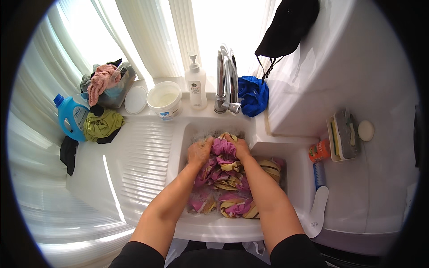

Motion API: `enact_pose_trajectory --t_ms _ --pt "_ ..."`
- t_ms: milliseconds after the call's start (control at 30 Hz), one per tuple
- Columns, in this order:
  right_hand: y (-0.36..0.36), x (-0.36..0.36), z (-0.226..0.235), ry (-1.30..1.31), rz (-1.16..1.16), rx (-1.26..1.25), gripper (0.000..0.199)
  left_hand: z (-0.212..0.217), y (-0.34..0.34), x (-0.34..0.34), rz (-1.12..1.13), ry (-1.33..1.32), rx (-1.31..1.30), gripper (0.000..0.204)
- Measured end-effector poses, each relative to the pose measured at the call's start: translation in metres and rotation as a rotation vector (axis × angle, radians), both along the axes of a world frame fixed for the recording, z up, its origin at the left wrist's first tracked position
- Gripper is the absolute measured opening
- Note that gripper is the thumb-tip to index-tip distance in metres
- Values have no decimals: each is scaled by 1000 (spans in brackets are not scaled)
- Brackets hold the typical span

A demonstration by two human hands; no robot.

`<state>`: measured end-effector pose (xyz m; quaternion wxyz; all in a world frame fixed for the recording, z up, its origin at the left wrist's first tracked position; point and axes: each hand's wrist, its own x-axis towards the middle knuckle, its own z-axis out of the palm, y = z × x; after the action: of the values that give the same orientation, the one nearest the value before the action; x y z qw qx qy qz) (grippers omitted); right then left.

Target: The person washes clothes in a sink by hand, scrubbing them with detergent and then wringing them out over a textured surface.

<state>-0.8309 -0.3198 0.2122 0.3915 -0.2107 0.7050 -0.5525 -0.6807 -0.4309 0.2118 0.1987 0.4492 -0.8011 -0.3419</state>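
Observation:
A large wet cloth (227, 172), patterned in pink-purple and yellow, lies bunched in the sink basin (214, 231). Foamy water surrounds it. Near the far side of the basin, my left hand (200, 151) is closed on the cloth's left edge, and my right hand (240, 147) grips the same bunched part from the right. The fabric is gathered up between the two hands. More of it spreads toward the near wall, partly under water, and a striped yellow-brown piece (269, 169) sits beyond my right forearm.
Left of the basin is a ridged washboard (145, 156). Behind stand a chrome faucet (221, 91), a white pump bottle (195, 89) and a white tub (164, 102). A blue jug (71, 118) and a yellow-green cloth (103, 125) sit far left. A sponge holder (343, 136) and a blue comb-like item (319, 174) are right.

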Motion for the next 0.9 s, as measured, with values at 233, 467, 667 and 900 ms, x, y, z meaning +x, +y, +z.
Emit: enact_pose_trajectory --t_ms 233,467,667,900 --pt "91 5 75 -322 250 -206 27 117 71 42 -450 386 -397 39" --pt "162 67 75 820 436 -130 87 71 132 76 -455 310 -457 36" --pt "122 92 41 1219 584 213 104 -2 131 64 -331 -81 -311 59" --pt "76 73 5 1237 587 139 74 -43 85 47 -398 -29 -173 32"
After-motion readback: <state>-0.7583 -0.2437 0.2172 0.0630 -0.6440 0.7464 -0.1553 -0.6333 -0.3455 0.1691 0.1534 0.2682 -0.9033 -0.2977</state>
